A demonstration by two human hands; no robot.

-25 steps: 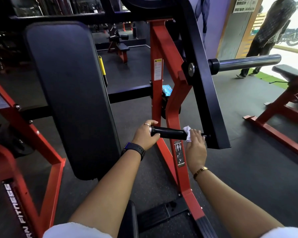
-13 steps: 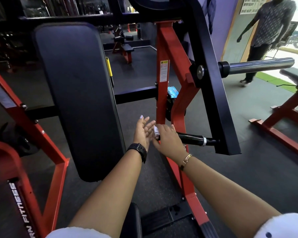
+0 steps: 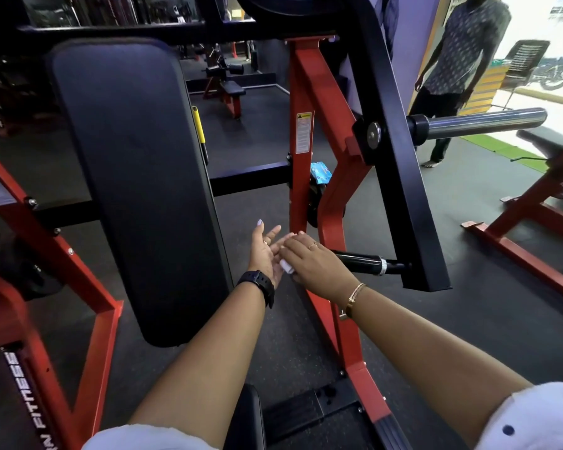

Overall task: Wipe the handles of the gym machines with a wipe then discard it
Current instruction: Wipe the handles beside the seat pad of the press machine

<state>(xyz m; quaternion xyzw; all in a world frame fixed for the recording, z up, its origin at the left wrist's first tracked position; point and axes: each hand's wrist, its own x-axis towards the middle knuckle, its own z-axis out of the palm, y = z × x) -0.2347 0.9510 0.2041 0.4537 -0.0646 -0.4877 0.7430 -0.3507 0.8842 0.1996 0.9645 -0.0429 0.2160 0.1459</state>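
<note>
The black handle [image 3: 359,262] sticks out leftward from the machine's black lever arm [image 3: 400,177]. My right hand [image 3: 309,263] lies over the handle's free end and is closed on a small white wipe [image 3: 286,266], of which only a bit shows under the fingers. My left hand [image 3: 265,251] is just left of it, palm turned toward the right hand, fingers spread and touching it; it holds nothing.
A tall black back pad [image 3: 134,177] stands at left on the red frame [image 3: 306,157]. A chrome weight peg [image 3: 481,120] juts right. A blue packet [image 3: 320,172] sits on the frame. A person [image 3: 452,69] stands by the doorway; another red machine [image 3: 530,222] is at right.
My left hand let go of the handle's end and opened. My right hand slid the wipe leftward along the handle from the lever arm to the free end, meeting the left palm.
</note>
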